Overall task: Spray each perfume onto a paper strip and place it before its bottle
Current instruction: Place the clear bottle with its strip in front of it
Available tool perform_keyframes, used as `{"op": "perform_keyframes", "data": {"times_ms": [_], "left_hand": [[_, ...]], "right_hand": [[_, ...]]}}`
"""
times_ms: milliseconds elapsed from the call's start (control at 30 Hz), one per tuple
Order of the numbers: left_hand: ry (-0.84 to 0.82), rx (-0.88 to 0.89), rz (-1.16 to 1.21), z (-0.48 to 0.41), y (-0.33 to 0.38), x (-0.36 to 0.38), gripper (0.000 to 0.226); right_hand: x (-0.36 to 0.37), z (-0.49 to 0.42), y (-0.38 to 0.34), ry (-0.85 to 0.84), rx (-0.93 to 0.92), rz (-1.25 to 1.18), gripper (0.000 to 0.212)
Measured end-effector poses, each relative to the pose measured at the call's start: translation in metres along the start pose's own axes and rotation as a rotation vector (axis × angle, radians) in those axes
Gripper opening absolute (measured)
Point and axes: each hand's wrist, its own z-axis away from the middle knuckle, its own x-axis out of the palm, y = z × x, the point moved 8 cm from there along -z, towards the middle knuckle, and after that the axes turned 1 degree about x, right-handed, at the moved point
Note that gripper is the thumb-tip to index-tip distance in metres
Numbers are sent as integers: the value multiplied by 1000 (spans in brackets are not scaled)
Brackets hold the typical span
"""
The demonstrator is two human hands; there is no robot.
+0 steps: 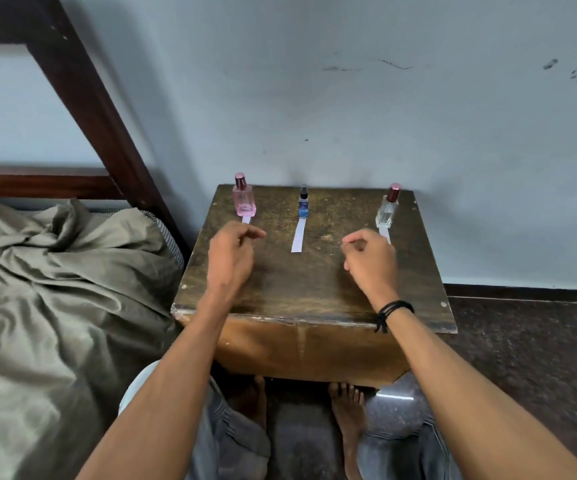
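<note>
Lengthwise, the middle strip [298, 235] points toward its bottle [303, 202].

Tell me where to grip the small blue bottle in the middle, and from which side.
Pinch the blue bottle around its slim body, below the black spray head, from the side. It stands upright with bare table either side; its paper strip lies just in front.

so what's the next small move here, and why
Probably just draw both hands back off the table. A paper strip already lies before the pink bottle, the small blue bottle and the clear bottle, and the left hand and right hand hover loosely curled, holding nothing. Nothing looks left to place.
</note>
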Motion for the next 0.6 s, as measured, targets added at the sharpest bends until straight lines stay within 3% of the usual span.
{"op": "perform_keyframes", "data": {"times_ms": [200,467,600], "left_hand": [[194,-212,84,6,-48,-61,32],[158,-284,77,15,-66,-65,43],[221,-324,-1,20,-62,-71,36]], "right_hand": [[49,19,-30,-183,-175,123,10],[70,36,-48,-244,-234,117,9],[80,44,-52,-301,-272,163,9]]}}
